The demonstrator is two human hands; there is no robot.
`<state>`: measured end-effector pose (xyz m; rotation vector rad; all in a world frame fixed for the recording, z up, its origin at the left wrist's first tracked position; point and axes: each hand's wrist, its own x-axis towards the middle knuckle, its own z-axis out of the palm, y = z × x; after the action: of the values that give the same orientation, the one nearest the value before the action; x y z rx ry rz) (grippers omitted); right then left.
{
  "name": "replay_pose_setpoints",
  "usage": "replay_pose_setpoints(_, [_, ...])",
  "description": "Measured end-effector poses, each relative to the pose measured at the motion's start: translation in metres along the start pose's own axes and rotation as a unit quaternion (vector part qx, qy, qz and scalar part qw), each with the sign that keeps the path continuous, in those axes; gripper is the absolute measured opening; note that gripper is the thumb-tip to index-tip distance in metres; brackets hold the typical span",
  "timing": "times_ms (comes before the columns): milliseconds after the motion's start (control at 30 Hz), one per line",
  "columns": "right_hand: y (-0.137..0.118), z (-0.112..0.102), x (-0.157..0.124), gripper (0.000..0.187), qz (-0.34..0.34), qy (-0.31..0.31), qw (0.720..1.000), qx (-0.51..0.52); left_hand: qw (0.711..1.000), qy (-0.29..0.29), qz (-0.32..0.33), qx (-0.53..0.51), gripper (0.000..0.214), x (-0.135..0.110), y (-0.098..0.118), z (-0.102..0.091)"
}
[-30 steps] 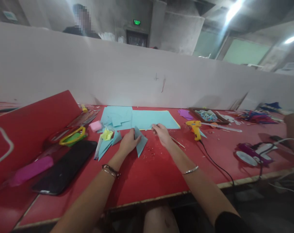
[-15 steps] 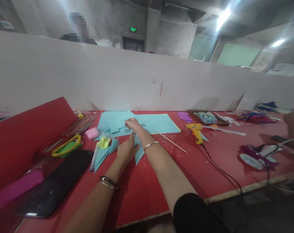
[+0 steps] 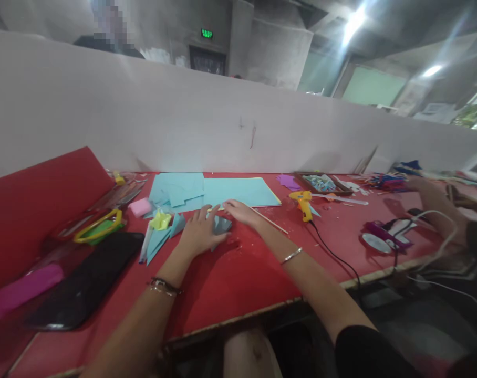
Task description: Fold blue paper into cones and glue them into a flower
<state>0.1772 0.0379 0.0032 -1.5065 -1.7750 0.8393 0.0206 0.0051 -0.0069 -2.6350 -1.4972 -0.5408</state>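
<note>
Fingers of the left hand (image 3: 197, 233) are resting apart around blue paper (image 3: 221, 226), those of the right hand (image 3: 241, 213) are bending near it, grip unclear, while a green sign (image 3: 207, 34) is reading EXIT.

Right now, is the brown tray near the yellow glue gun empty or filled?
At least partly filled: small pale pieces lie heaped inside the brown tray.

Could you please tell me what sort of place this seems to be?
Probably a shared craft workshop: a glue gun and blue paper lie on a red table, and another person's arm reaches over it at the right.
</note>
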Motion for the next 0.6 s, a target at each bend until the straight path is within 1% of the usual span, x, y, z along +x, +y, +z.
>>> replay_pose_setpoints(67, [0.006, -0.002, -0.020, 0.030, 0.011, 0.006, 1.000, 0.013, 1.000, -0.028, 0.001, 0.005, 0.086, -0.002, 0.003, 0.003])
replay_pose_setpoints(100, [0.008, -0.001, -0.028, 0.028, 0.010, 0.014, 1.000, 0.019, 0.999, -0.031, -0.002, 0.005, 0.087, -0.002, 0.004, 0.005])
replay_pose_setpoints(167, [0.009, 0.002, -0.038, 0.027, 0.008, 0.020, 0.999, 0.036, 1.000, -0.024, -0.008, -0.004, 0.080, -0.002, 0.005, 0.008])
replay_pose_setpoints(267, [0.007, 0.008, -0.043, 0.034, -0.008, 0.004, 0.997, 0.075, 0.999, -0.011, -0.017, -0.033, 0.069, 0.000, 0.003, 0.010])
replay_pose_setpoints(367, [0.006, 0.011, -0.045, 0.044, -0.059, -0.007, 0.994, 0.087, 0.996, -0.009, -0.025, -0.087, 0.064, 0.001, -0.001, 0.008])
replay_pose_setpoints(467, [0.002, 0.010, -0.053, 0.050, -0.159, -0.002, 0.987, 0.033, 0.984, -0.005, -0.064, -0.163, 0.064, 0.000, -0.003, 0.004])
replay_pose_setpoints(533, [-0.001, 0.008, -0.061, 0.053, -0.215, 0.004, 0.976, -0.040, 0.974, 0.001, -0.094, -0.208, 0.069, -0.003, -0.003, -0.001])
replay_pose_setpoints(600, [-0.005, 0.006, -0.070, 0.043, -0.248, 0.004, 0.959, -0.133, 0.963, 0.003, -0.101, -0.249, 0.074, -0.010, -0.003, -0.008])
